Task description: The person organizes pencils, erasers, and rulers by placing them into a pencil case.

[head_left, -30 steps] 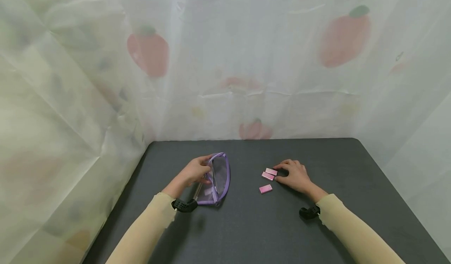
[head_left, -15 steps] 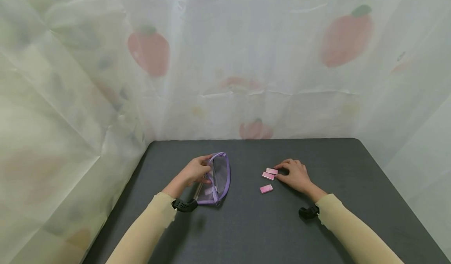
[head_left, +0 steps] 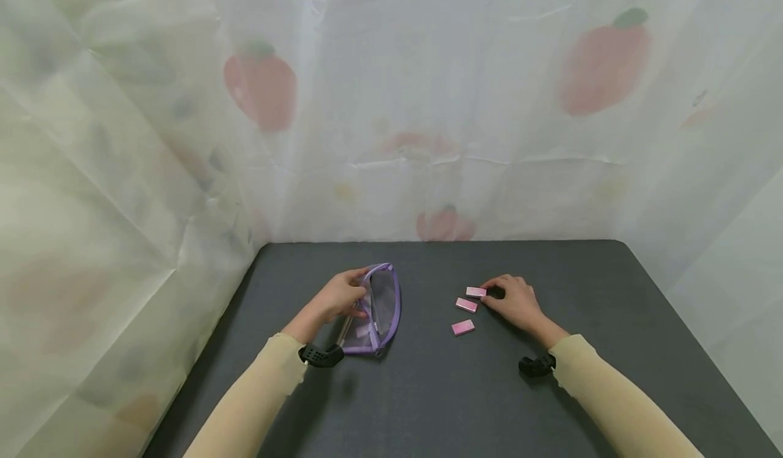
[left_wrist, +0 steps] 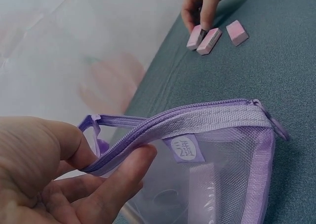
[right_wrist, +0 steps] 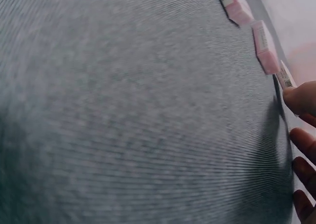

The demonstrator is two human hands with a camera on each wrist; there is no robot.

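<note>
A purple mesh zip pouch (head_left: pixel 383 306) lies on the dark table left of centre. My left hand (head_left: pixel 335 300) pinches its zipper edge between thumb and fingers, holding the mouth up, as the left wrist view shows on the pouch (left_wrist: pixel 217 155). Three small pink blocks lie to the right. My right hand (head_left: pixel 515 302) pinches the farthest block (head_left: pixel 475 292) at its end. The middle block (head_left: pixel 466 304) and the near block (head_left: pixel 462 327) lie loose. In the right wrist view my fingertips (right_wrist: pixel 300 99) touch that block (right_wrist: pixel 283 77).
The dark grey table (head_left: pixel 550 261) is walled at the back and both sides by a pale curtain (head_left: pixel 391 104) printed with red fruit. Something pale shows through the pouch's mesh. Black wrist mounts sit on both sleeves.
The right hand has closed on the farthest pink block and shifted it slightly away from the middle one. The left hand and pouch have stayed put.
</note>
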